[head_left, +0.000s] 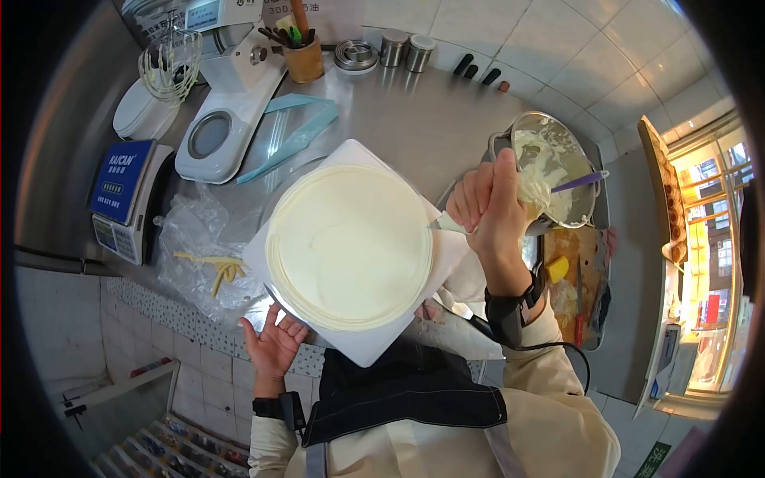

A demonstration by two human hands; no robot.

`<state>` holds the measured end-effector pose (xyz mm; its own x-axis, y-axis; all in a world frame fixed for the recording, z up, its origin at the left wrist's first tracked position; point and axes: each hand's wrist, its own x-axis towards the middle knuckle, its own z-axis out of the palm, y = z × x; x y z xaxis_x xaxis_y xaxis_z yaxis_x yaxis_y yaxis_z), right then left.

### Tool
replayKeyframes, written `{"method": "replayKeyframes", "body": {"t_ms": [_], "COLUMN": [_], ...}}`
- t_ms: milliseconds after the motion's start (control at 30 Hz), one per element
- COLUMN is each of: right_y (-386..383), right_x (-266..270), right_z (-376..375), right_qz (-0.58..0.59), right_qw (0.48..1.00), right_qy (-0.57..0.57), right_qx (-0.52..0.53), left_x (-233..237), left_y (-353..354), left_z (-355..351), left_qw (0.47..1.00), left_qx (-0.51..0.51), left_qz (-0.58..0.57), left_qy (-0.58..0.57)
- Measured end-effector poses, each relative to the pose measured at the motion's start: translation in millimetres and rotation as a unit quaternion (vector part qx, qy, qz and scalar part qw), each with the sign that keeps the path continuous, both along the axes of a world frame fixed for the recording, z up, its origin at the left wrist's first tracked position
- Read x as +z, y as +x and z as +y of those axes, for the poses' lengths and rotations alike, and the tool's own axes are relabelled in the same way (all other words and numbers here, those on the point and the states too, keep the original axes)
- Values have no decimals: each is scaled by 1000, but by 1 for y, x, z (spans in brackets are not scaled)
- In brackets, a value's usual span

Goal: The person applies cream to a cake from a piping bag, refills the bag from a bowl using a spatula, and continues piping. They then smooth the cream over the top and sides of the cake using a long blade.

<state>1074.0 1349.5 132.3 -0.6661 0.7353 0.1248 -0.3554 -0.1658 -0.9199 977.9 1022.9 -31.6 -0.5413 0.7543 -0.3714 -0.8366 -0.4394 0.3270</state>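
A round cake covered in pale cream (351, 247) rests on a white square board (358, 348) in the middle of the view. My left hand (275, 342) is palm up with its fingers spread at the near left edge of the cake's stand. At the right of the cake, my right hand (486, 199) is wrapped round a piping bag (453, 224), whose tip points at the cake's right side. Just beyond that hand stands a metal bowl (594, 203) with cream (542, 163) and a purple-handled spatula (580, 181) in it.
Left are a blue scale (126, 183), crumpled plastic (191, 239) and a white mixer (215, 135). A wooden cup of tools (304, 64), metal rings (355, 56) and two tins (407, 51) stand at the back. A cutting board (562, 311) with a red-handled knife (579, 327) lies right.
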Motion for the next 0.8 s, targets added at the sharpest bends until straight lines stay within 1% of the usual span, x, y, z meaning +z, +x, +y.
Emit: {"method": "replayKeyframes", "body": {"t_ms": [33,167,233,267,333,367,400,433,467,500,533,567,600,633,667,733,767,800], "right_y": [-1,-7,-8,-5,10,25,39,54,71,88,105,116,120,123,126,128,129,131], "right_x": [0,0,-1,0,2,8,12,11,14,14,12,6,0,-5,-14,-43,-64,-89], "right_z": [0,2,4,4,6,6,8,13,16,20,32,36,35,35,37,45,55,68], "right_qz": [-3,7,28,32,79,36,16,-22,-93,-177,-300,-386,-483,-574,-573,-695,-695,-694], "right_qw": [1000,1000,999,999,994,994,990,983,973,960,918,889,843,787,789,639,641,611], "right_qy": [3,-18,13,9,-12,28,46,86,126,128,151,134,148,160,159,279,276,326], "right_qx": [1,3,10,14,74,104,131,158,169,177,211,206,183,157,154,175,173,195], "left_x": [-1,2,0,1,4,0,0,0,-5,-10,-12,-11,-9,-6,-1,-3,-5,-5], "left_y": [0,1,0,0,2,2,4,6,8,8,10,12,14,17,20,25,27,28], "left_z": [-1,-1,-2,-2,0,-2,-3,-3,-4,-4,-3,-1,2,6,10,16,17,17], "left_qw": [1000,999,1000,1000,998,998,997,995,995,996,998,998,999,998,998,997,995,995], "left_qx": [-7,-17,16,20,8,-6,0,4,11,-2,-18,-19,-30,-41,-39,-55,-67,-70], "left_qz": [0,-3,-11,-6,-5,7,-25,-58,-52,-47,-43,-40,-33,-26,-44,-49,-57,-56], "left_qy": [29,50,-17,-21,-62,-62,-75,-86,-90,-72,-52,-53,-14,27,18,30,41,39]}}
